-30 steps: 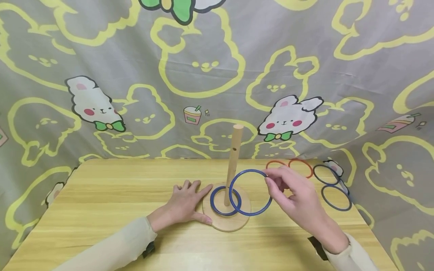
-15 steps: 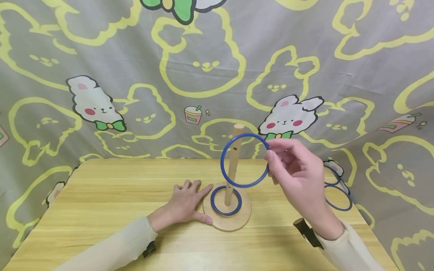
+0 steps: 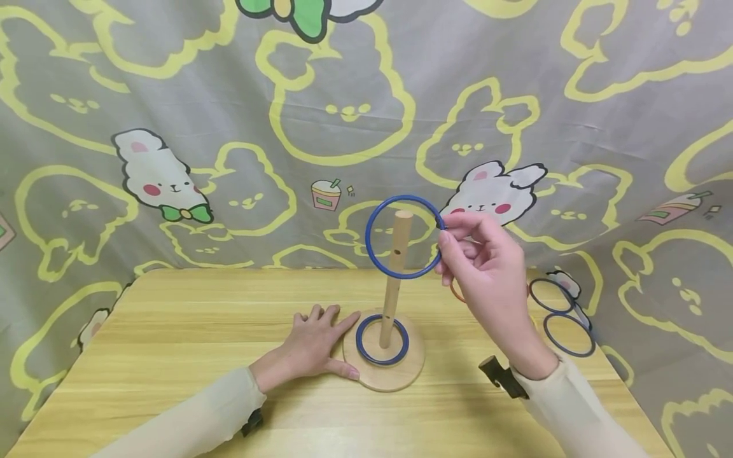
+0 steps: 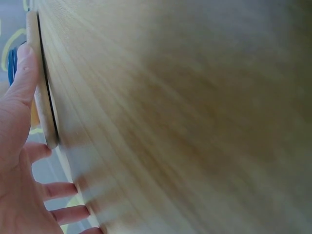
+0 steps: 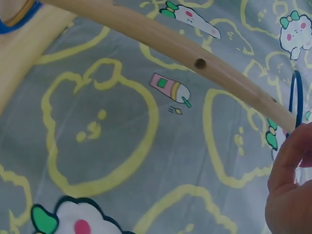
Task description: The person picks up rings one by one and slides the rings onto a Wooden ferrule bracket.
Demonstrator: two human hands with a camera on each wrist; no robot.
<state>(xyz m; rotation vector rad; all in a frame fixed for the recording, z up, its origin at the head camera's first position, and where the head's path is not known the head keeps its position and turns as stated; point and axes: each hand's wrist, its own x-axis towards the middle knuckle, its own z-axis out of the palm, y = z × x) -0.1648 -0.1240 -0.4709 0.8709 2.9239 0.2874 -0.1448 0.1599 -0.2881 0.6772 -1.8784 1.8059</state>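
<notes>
My right hand [image 3: 487, 267] pinches the right edge of a blue ring [image 3: 368, 236] between thumb and fingers. The ring is at the top end of an upright wooden peg [image 3: 392, 296]; in the right wrist view the ring [image 5: 296, 92] stands level with the peg's tip, and I cannot tell whether the tip is inside it. Other blue rings [image 3: 359, 343] lie stacked around the peg's foot, on the round wooden base [image 3: 389, 380]. My left hand [image 3: 309, 346] rests with spread fingers on the table at the base's left edge, its thumb [image 4: 27, 73] touching the base.
Two dark blue rings [image 3: 546, 334] lie at the right of the wooden table [image 3: 189, 318]. A red ring [image 3: 455, 289] shows partly behind my right hand, and a bit of yellow beside that wrist. A patterned grey curtain [image 3: 229, 83] hangs behind the table.
My right hand has lifted the blue ring from beside the peg's lower part to its top end, moving slightly left. The left hand has stayed in place.
</notes>
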